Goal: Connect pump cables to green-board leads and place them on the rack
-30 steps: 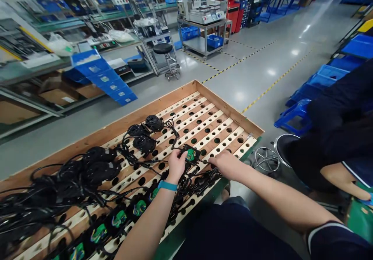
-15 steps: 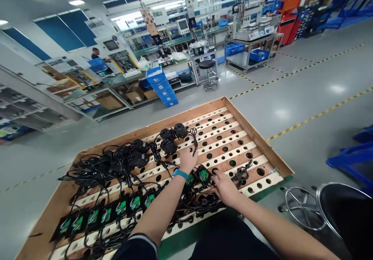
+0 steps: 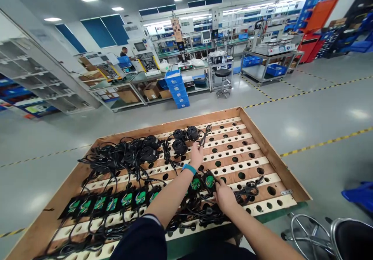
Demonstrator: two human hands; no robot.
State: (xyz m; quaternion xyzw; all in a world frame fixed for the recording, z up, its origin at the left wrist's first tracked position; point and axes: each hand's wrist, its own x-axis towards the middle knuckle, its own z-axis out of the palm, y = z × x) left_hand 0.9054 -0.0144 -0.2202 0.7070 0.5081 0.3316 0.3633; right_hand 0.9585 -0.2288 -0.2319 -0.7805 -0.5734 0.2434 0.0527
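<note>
My left hand [image 3: 197, 155], with a teal band at the wrist, reaches over the slatted wooden crate [image 3: 273, 163]. Its fingers are closed on the lower end of a bundled black cable [image 3: 206, 133], beside several round black units [image 3: 179, 147]. My right hand [image 3: 225, 198] is lower and to the right, its fingers curled at the right edge of a black housing with green wiring inside [image 3: 210, 181]. Part of its grip is hidden. A similar green-centred housing [image 3: 195, 183] lies just left, partly behind my left forearm. Black cables [image 3: 249, 190] lie right of my right hand.
Left in the crate are a row of green-centred housings [image 3: 126, 199] and a heap of black cables [image 3: 116, 157]. A stool [image 3: 346, 236] stands at the lower right. Beyond are stacked blue bins [image 3: 177, 89], workbenches and a person [image 3: 124, 58].
The view has turned left and tilted up. My left hand has moved up to the bundled cable, whose far end now points up and right. My right hand stays at the housing's edge.
</note>
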